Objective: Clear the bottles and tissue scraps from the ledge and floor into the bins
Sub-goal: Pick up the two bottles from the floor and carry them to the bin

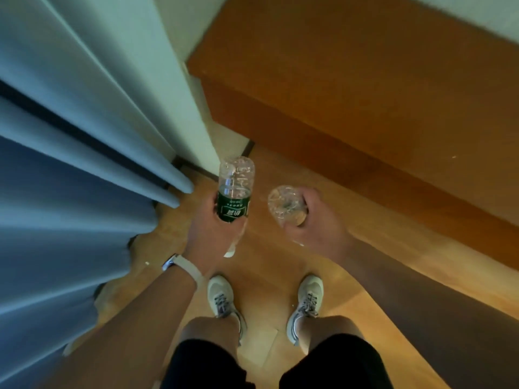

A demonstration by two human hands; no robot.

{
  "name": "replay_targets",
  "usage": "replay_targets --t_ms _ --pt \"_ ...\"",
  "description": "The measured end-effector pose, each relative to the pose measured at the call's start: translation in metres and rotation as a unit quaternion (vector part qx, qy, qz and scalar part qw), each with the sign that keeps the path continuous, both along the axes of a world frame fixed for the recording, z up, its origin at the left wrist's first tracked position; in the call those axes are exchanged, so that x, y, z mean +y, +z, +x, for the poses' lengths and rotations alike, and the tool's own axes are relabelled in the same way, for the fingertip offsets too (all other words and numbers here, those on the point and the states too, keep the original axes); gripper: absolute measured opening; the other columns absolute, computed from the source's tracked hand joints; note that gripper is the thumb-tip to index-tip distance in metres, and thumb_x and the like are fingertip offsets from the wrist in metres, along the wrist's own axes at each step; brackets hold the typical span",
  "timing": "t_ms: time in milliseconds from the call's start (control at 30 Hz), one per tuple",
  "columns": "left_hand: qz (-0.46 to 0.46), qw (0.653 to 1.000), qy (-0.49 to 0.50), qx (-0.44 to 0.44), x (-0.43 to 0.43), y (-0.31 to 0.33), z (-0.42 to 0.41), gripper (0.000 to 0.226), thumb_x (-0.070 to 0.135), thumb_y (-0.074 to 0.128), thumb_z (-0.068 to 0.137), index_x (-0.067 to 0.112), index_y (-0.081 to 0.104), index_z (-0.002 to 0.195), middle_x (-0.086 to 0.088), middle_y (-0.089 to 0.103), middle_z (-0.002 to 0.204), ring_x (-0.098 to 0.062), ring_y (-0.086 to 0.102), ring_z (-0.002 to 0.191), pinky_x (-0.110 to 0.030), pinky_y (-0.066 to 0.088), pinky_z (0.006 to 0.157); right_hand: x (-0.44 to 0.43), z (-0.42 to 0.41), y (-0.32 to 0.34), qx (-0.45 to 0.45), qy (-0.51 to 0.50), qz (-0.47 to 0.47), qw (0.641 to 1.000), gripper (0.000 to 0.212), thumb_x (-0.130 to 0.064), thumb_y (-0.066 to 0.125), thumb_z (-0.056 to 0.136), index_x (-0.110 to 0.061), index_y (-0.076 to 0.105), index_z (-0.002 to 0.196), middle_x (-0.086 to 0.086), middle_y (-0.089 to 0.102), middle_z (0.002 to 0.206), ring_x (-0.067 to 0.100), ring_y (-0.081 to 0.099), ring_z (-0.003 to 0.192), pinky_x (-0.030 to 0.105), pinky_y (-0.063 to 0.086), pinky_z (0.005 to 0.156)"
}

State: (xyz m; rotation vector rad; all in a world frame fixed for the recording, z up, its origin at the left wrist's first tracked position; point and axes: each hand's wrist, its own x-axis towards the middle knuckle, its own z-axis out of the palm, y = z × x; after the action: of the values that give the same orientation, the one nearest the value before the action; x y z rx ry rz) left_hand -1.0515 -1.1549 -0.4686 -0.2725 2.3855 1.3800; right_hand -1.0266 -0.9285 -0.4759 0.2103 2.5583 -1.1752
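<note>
Stands on a wooden floor [280, 262], looking straight down at both hands, held out side by side, apart and not touching. Grips a green-labelled bottle [234, 189] of clear plastic in the left hand [207, 228], fingers curled round the labelled part. Holds it lengthwise, base pointing far, white cap end pointing near and down past the palm. Clamps a second bottle [283, 204], also clear, in the right hand [314, 223], fingers wrapped round the body. Presents it end-on, round bottom turned up toward the camera; cannot tell whether it carries a label. Holds both in the air above the floor, the labelled one at left, the other just to its right, with a gap between. Wears a watch [179, 266] on a pale strap at the left wrist, black shorts [205, 363] and pale lace-up shoes [222, 296], feet set apart at the near edge. Faces an orange-brown wooden ledge [337, 80] at far right, with a vertical front dropping to the floor. Stands beside blue curtains [70, 164] hanging at left, with a white wall corner [182, 80] between curtains and ledge. On the floor by the curtain hem, just left of the watch, a tiny white speck [147, 263], too small to identify.
</note>
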Motion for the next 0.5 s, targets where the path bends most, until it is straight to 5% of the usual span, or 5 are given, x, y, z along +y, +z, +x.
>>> replay_targets --t_ms 300,500 --pt "0.082 0.993 0.004 0.086 0.006 0.183 -0.014 0.067 0.026 0.077 0.078 0.031 0.040 0.135 0.025 0.056 0.116 0.008 0.057 0.104 -0.021 0.049 0.085 0.000 -0.012 0.193 0.087 -0.035 0.005 0.996 0.073 -0.046 0.074 0.078 -0.026 0.037 0.138 -0.012 0.042 0.121 0.008 0.049 0.108 0.025 0.047 0.086" --pt "0.118 0.980 -0.055 0.148 0.011 0.254 -0.047 0.062 0.022 0.076 0.081 0.041 0.037 0.125 0.035 0.048 0.111 0.017 0.050 0.100 -0.021 0.047 0.087 0.010 -0.016 0.283 0.145 -0.108 0.035 0.983 0.073 -0.043 0.077 0.076 -0.028 0.039 0.136 -0.011 0.046 0.124 0.009 0.051 0.110 0.032 0.053 0.088"
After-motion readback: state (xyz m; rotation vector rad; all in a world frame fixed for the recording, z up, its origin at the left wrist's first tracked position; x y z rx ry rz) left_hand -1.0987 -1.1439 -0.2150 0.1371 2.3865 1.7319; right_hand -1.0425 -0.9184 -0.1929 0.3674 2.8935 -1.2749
